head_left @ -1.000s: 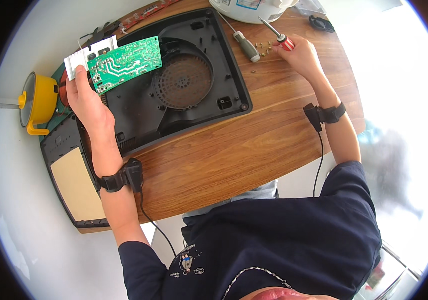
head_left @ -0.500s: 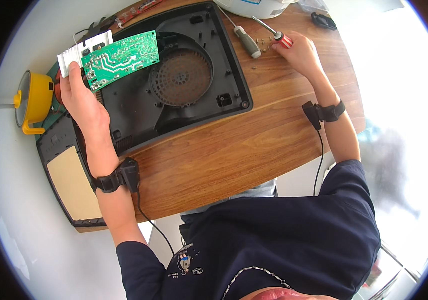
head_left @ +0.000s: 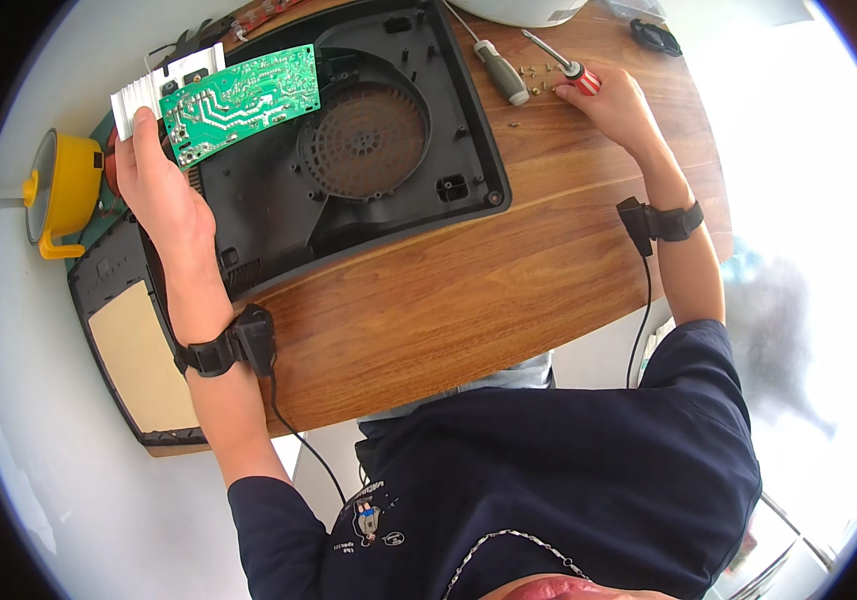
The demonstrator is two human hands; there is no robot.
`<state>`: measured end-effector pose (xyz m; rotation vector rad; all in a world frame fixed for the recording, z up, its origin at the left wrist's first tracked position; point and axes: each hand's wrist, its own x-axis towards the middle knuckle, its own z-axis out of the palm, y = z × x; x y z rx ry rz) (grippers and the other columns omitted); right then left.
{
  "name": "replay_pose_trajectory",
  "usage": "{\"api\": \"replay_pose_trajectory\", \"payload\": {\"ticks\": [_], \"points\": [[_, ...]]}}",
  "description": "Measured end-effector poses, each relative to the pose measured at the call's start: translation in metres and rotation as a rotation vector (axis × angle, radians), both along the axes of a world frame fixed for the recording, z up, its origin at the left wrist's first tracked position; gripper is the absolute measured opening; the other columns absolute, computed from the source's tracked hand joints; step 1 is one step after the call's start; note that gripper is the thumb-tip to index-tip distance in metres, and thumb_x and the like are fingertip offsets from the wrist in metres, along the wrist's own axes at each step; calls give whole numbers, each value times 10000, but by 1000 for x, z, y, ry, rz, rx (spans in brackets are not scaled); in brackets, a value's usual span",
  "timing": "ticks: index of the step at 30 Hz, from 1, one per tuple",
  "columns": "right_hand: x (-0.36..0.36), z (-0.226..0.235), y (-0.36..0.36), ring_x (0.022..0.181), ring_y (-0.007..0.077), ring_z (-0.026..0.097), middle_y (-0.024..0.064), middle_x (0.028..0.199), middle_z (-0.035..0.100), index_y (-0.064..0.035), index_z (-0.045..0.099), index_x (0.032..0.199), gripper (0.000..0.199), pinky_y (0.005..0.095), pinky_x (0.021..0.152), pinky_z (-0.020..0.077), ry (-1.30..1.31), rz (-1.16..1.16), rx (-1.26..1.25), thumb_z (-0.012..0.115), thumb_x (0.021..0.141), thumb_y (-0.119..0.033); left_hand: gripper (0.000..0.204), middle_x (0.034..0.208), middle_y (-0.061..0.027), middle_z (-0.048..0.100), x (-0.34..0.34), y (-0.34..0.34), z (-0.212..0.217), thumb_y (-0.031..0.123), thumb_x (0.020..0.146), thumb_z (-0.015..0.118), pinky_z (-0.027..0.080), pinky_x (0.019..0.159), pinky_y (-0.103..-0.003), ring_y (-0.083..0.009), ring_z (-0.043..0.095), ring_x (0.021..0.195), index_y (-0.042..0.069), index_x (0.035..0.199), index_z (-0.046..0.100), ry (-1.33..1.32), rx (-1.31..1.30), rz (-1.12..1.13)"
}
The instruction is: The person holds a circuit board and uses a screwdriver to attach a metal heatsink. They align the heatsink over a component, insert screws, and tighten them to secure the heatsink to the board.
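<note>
My left hand (head_left: 167,200) is closed on a green circuit board (head_left: 244,105) by its finned silver heat sink (head_left: 136,97), the thumb lying over the fins. The board is tilted so its soldered side shows, above a black plastic housing (head_left: 259,215) with a round vent grille (head_left: 364,150). At the table's far right, my right hand (head_left: 624,108) is closed round a screwdriver with a red-and-white handle (head_left: 582,77), its shaft pointing away to the left. My fingertips there are close to several small brass-coloured screws (head_left: 537,86); whether they touch one I cannot tell.
A second screwdriver with a grey handle (head_left: 501,72) lies between the housing and the screws. Far back stand a white container (head_left: 519,10) and a small black object (head_left: 657,38). At left are a yellow pot (head_left: 74,185) and a black panel with a beige sheet (head_left: 139,355).
The whole view has shifted slightly. My right hand and its screwdriver sit a little farther right, and more of the screws shows. My left hand still holds the board in nearly the same pose.
</note>
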<state>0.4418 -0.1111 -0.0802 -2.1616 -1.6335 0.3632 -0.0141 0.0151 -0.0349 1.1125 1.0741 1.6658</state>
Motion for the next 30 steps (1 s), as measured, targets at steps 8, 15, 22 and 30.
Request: {"api": "replay_pose_trajectory", "payload": {"ticks": [8,15,22,30], "points": [[-11,9,-4,787,372,662,182,813,706,-31,752,948,375,445,757,518,-102,11,27,782,909,-403,296,1199,-86,681,1,-2,1,162,1072,583,500,956,-299,-130,633,1080,-49,1276,616,0,-5,15],[-19,11,-8,828,268,659,91,930,694,-77,782,1043,200,362,770,504,-169,53,113,779,931,-242,288,1188,-90,685,0,0,0,157,1069,586,507,944,-296,-130,640,1064,-54,1263,615,-5,1,15],[-31,8,-4,896,311,645,86,981,666,-69,771,1079,211,375,828,511,-183,198,206,784,888,-158,284,1188,-94,684,2,-1,2,155,1062,592,533,925,-293,-134,652,1058,-48,1261,605,-29,-12,10],[-31,9,-4,861,316,653,83,943,668,-59,771,1072,199,381,808,516,-145,165,153,776,911,-177,274,1174,-95,691,0,0,1,147,1060,593,549,906,-290,-132,669,1031,-44,1255,607,-26,4,3]]}}
